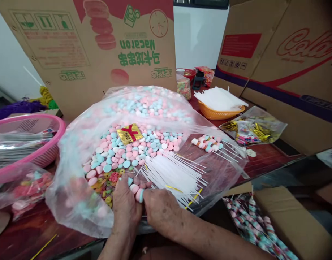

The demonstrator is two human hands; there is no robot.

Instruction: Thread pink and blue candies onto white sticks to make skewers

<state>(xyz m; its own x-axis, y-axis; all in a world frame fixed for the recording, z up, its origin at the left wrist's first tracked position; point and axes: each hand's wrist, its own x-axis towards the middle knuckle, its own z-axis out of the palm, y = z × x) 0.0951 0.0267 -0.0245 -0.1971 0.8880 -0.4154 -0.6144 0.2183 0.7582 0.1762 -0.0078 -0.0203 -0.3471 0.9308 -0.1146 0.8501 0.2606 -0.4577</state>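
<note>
A candy skewer (136,189) of pink, white and blue pieces lies between my hands, low in the view. My left hand (126,198) is closed around it, with the thumb along the candies. Pressed against its right end, my right hand (163,209) makes a fist; the stick inside that fist is hidden. Just beyond are loose pastel candies (119,153) in a large clear plastic bag (81,115) and small ring-shaped gummies (106,187). A pile of white sticks (173,173) lies right of them. Several filled skewers (207,143) rest farther right.
A gold twist-tie packet (129,133) lies on the candies. A pink basket (61,130) stands left, an orange basket (217,113) back right. Large cardboard boxes (100,47) rise behind. An open carton (293,220) with finished skewers sits lower right, below the table edge.
</note>
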